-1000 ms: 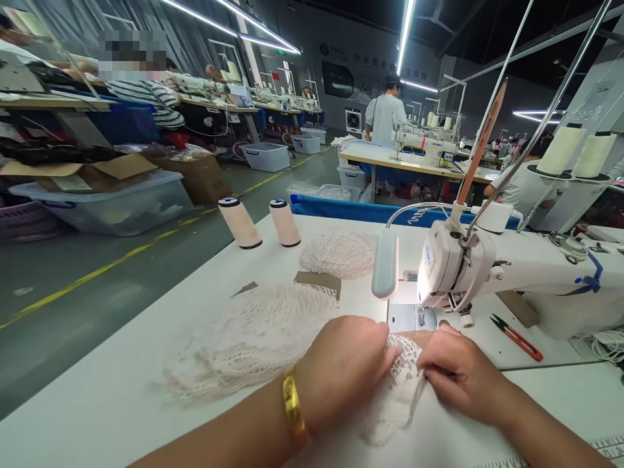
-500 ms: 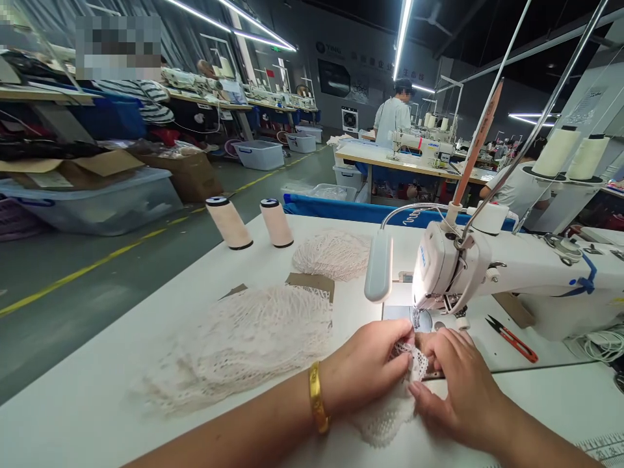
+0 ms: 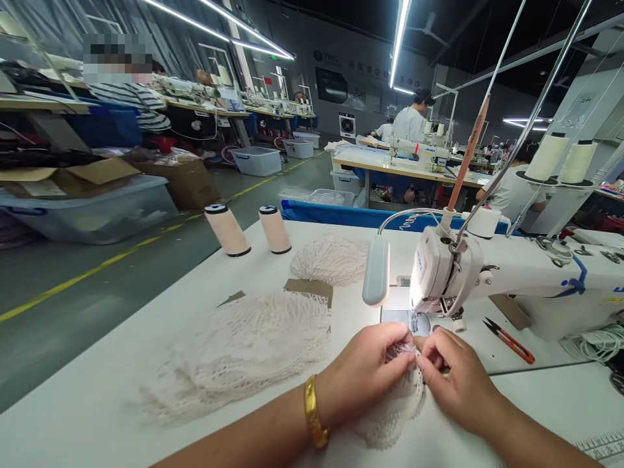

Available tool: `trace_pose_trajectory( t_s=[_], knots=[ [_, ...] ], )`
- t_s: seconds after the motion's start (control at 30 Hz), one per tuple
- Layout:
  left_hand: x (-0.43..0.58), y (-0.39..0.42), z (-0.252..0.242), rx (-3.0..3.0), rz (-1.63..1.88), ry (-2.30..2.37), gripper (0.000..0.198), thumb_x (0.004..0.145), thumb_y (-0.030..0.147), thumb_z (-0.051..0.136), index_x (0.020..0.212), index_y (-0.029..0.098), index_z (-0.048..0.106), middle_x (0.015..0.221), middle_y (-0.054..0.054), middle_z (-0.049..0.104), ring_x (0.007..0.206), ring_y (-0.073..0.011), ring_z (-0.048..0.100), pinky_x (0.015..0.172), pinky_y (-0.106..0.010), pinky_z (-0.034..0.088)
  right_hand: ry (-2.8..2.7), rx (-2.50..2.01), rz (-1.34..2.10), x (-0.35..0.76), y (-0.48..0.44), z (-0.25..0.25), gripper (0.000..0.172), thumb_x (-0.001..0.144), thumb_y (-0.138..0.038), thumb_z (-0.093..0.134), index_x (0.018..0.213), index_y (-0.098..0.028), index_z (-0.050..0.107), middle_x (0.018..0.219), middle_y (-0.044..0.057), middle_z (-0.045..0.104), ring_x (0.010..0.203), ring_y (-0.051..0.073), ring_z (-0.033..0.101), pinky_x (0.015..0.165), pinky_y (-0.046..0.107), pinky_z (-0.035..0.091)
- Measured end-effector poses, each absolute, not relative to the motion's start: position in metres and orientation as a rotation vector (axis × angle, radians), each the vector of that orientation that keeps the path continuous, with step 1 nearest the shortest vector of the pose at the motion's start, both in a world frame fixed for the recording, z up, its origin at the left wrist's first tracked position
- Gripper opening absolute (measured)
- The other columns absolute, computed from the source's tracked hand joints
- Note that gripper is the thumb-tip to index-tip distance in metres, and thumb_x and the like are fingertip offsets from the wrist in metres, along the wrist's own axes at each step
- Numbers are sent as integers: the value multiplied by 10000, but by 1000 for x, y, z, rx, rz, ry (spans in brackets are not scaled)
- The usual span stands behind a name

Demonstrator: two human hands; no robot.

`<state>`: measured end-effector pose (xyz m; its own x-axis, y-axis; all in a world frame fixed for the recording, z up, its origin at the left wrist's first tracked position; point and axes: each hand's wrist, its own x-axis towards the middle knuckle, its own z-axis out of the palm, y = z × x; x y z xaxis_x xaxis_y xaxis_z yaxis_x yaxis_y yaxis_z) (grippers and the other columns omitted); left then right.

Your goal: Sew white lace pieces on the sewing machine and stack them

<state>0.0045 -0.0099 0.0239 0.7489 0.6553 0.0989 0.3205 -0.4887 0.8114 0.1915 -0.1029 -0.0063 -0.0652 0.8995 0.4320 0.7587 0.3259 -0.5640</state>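
One white scalloped lace piece (image 3: pixel 390 419) at the near side of the bench (image 3: pixel 550 396), pinched in the grips of left hand (image 3: pixel 373 367) and right hand (image 3: pixel 458 367); JUKI sewing machine (image 3: pixel 441 270) at one o'clock, thread snips (image 3: pixel 517 348) at two, lace pile (image 3: pixel 263 344) at ten.

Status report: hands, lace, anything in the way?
Left hand and right hand pinching lace piece. Held just before sewing machine. Nothing seen blocking; red snips lie apart.

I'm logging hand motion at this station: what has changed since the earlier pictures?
The left hand has moved rightward, closer to the right hand; both still hold the lace piece, with less of it showing between them. In the background, a standing person has shifted right. The lace piles, thread cones and snips stayed put.
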Motion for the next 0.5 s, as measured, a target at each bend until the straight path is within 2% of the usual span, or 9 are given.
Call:
trace_pose_trajectory(
  t_s=[0.17,0.27,0.33,0.5],
  knots=[
    [4,-9,25,2107,521,720,204,869,334,567,735,192,627,744,7,637,725,-168,563,660,-271,424,-1839,-1400,295,194,-103,-5,170,1042,-289,517,879,-245,530,782,-19,611,699,154,592,618,257,456],
    [5,-9,24,2149,575,694,248,890,322,549,682,193,586,714,11,603,712,-161,542,661,-266,419,-1783,-1410,335,193,-103,-4,69,1022,-301,547,992,-244,574,818,-10,641,712,163,604,633,260,488],
    [5,-9,23,2161,600,685,274,902,324,545,661,193,553,694,16,574,700,-156,529,656,-264,410,-1760,-1430,367,192,-103,-4,83,1017,-306,553,1049,-242,594,832,-4,651,716,167,606,634,261,499],
    [4,-8,20,2146,597,675,284,924,342,545,687,193,592,703,11,587,708,-158,543,663,-268,413,-1800,-1426,333,192,-102,-2,99,1033,-279,538,959,-247,596,800,-11,646,711,166,596,636,265,464]
  ],
)
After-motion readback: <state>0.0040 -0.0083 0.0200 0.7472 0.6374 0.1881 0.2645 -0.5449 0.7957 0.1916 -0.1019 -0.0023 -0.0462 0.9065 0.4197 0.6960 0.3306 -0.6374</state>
